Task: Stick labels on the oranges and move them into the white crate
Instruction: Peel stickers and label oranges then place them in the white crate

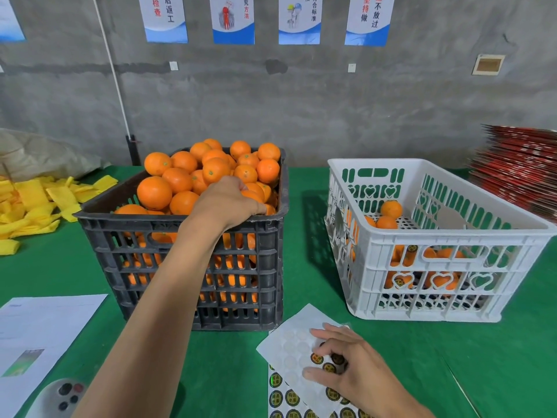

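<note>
A black crate (187, 263) heaped with oranges (177, 179) stands on the green table. My left hand (229, 200) reaches into its near right corner, fingers curled round an orange (252, 195) there. A white crate (422, 285) to the right holds several oranges (391, 209), some with round labels. In front of the crates lie label sheets (292, 357) with round black-and-gold stickers. My right hand (346, 363) rests on the upper sheet, its fingers bent over a sticker (316, 358); whether it pinches one is unclear.
Yellow foam sleeves (33, 203) lie piled at the left. A white paper (39, 330) and a grey remote-like device (60, 396) sit near the front left. Red flat stacks (518, 170) stand at the far right. A grey wall with posters runs behind.
</note>
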Demonstrator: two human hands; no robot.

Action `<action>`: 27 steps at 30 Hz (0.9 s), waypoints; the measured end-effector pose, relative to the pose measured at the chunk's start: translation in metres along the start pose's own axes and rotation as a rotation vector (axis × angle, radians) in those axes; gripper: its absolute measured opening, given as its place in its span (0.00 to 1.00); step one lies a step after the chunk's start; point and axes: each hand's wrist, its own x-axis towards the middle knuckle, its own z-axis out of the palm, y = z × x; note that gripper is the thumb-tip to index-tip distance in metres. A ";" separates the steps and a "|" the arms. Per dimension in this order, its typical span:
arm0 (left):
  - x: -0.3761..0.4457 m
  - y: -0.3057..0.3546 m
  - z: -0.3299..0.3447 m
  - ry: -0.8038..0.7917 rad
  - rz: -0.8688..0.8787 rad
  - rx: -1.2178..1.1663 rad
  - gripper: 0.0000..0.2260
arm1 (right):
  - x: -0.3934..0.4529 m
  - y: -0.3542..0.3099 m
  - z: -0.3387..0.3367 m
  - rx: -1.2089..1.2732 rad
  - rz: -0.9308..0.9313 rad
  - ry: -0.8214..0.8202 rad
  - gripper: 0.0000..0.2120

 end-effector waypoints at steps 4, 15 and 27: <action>0.000 0.000 0.000 0.000 0.002 0.004 0.34 | -0.001 -0.002 0.002 0.029 0.015 0.029 0.16; 0.000 -0.002 0.000 0.009 0.005 0.006 0.33 | -0.002 -0.010 0.001 0.331 0.148 0.015 0.04; -0.002 -0.001 0.001 0.019 0.002 0.027 0.34 | 0.005 -0.019 -0.006 0.520 0.334 0.013 0.07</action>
